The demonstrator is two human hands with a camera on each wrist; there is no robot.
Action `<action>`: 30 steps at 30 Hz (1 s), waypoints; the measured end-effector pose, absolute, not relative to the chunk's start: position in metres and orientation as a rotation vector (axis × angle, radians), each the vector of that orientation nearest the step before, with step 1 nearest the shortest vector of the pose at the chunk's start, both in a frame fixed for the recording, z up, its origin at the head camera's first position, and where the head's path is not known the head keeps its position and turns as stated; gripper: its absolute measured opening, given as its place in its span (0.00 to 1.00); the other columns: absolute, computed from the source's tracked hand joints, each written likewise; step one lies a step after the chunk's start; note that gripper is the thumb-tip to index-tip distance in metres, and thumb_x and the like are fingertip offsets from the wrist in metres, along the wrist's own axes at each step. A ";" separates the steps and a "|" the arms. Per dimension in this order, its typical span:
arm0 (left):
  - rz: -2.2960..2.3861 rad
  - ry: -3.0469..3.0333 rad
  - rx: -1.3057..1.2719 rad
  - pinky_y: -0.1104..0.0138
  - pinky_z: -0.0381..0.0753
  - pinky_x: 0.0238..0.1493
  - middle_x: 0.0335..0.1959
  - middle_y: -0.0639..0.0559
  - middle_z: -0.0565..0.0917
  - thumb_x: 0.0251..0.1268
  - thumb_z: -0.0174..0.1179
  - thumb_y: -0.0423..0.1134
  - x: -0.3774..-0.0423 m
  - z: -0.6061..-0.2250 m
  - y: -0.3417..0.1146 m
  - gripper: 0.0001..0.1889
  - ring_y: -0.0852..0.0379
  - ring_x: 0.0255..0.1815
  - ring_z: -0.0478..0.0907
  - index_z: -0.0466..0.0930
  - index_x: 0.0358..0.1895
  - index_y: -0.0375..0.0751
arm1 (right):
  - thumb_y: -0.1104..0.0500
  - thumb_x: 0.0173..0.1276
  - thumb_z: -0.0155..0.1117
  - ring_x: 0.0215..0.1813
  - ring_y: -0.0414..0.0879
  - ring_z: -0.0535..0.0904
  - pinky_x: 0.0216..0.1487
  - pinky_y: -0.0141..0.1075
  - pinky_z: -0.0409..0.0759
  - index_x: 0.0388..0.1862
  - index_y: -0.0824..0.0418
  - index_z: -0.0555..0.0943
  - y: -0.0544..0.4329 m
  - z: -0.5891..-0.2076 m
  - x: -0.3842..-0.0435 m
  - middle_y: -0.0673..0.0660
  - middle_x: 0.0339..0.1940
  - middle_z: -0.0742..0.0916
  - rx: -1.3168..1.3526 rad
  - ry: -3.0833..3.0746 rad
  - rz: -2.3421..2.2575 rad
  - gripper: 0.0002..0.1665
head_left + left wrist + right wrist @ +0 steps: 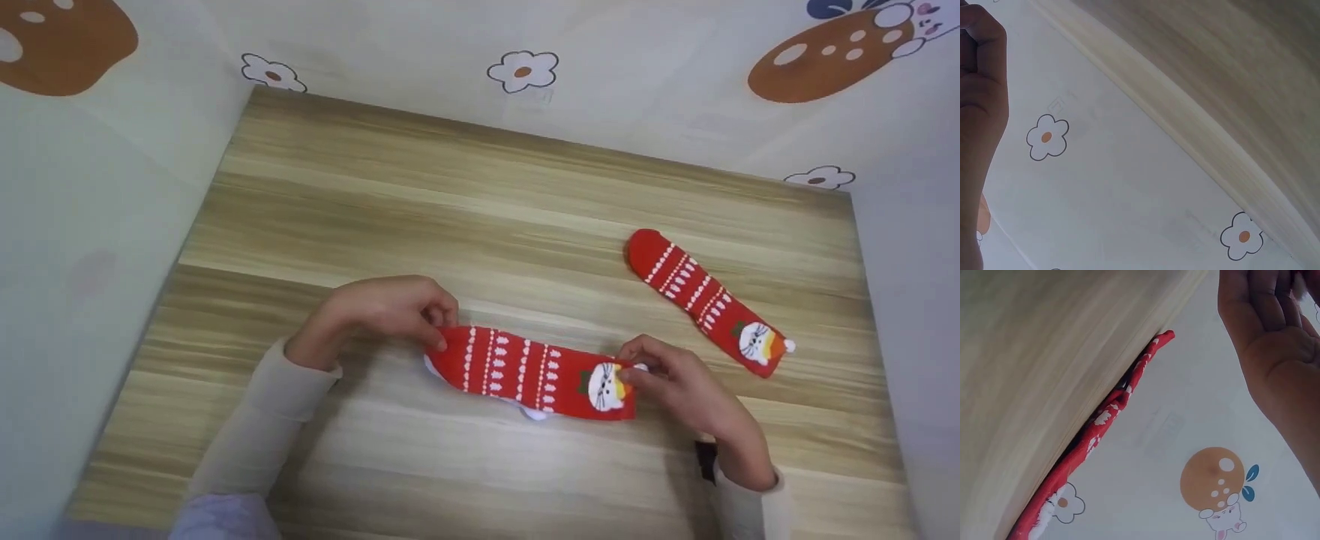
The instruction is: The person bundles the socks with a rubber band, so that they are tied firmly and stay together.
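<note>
A red sock [517,367] with white rows of patterns and a white cat face lies sideways in front of the person in the head view. At its rounded toe, the left hand [390,307] pinches the edge between thumb and fingers. The right hand [679,382] pinches the cuff beside the cat face, where a white pompom shows. White material [535,413] peeks out from under the sock's near edge. In the left wrist view only part of the left hand [982,84] appears. A bit of red and white shows at the fingers of the right hand [1280,337] in the right wrist view.
A second, matching red sock [697,292] lies slantwise on the wood-grain table [420,195], beyond the right hand. Pale walls [615,90] with flower and fruit prints border the table's back and sides.
</note>
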State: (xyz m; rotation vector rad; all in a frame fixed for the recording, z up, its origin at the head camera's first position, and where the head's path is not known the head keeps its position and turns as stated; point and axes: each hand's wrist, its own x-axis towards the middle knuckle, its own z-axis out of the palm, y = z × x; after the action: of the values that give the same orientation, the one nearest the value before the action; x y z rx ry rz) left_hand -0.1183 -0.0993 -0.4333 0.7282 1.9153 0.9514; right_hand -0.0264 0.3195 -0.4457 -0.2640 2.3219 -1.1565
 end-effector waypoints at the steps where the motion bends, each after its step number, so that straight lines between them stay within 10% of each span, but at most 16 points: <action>1: 0.942 1.921 0.725 0.66 0.77 0.37 0.23 0.55 0.80 0.65 0.66 0.30 -0.118 -0.434 -0.099 0.02 0.60 0.27 0.72 0.85 0.37 0.40 | 0.52 0.72 0.69 0.53 0.44 0.84 0.52 0.30 0.84 0.53 0.47 0.81 0.319 -0.446 -0.026 0.46 0.50 0.88 -0.272 2.319 -1.154 0.13; 30: 0.714 2.076 0.639 0.64 0.79 0.39 0.31 0.54 0.85 0.62 0.72 0.37 -0.118 -0.440 -0.094 0.05 0.55 0.33 0.79 0.84 0.37 0.47 | 0.45 0.69 0.72 0.50 0.43 0.84 0.50 0.34 0.82 0.59 0.45 0.80 0.302 -0.454 -0.028 0.45 0.52 0.89 -0.106 2.473 -0.882 0.22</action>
State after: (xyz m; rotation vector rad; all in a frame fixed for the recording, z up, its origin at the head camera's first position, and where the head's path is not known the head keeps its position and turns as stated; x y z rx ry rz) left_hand -0.1176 -0.0940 -0.4399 0.6388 2.0756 0.7136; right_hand -0.0284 0.3021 -0.4536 -0.1062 2.4725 -0.8824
